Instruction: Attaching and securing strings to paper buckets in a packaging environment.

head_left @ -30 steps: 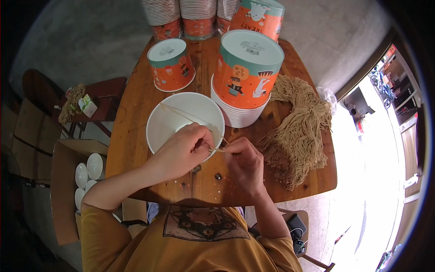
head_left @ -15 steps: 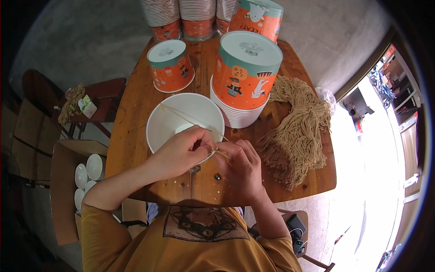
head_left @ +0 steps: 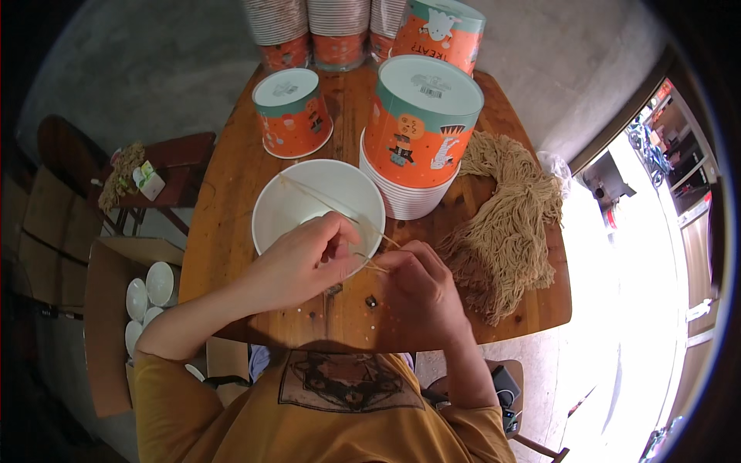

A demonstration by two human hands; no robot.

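Observation:
An open paper bucket (head_left: pixel 287 202), white inside, stands mouth up on the wooden table in front of me. A thin tan cord (head_left: pixel 316 194) runs across its mouth, from the far left rim to my hands at the near right rim. My left hand (head_left: pixel 309 251) is closed, thumb and fingers pinching the cord over the near side of the bucket. Just to its right, my right hand (head_left: pixel 423 282) is also pinched on the cord, with a short stretch between the two. Any knot or hole at the rim is hidden by my fingers.
Upside-down orange and green buckets (head_left: pixel 424 127) stand in a nested stack beyond my right hand, and a smaller one (head_left: pixel 297 116) at left. A bundle of tan cords (head_left: pixel 509 224) lies at right. Wrapped stacks (head_left: pixel 340 31) line the back. A cardboard box (head_left: pixel 108 324) holds white buckets.
My right hand has drawn away to the right and slightly down from my left, pulling the cord between them. My left hand and the bucket have barely shifted.

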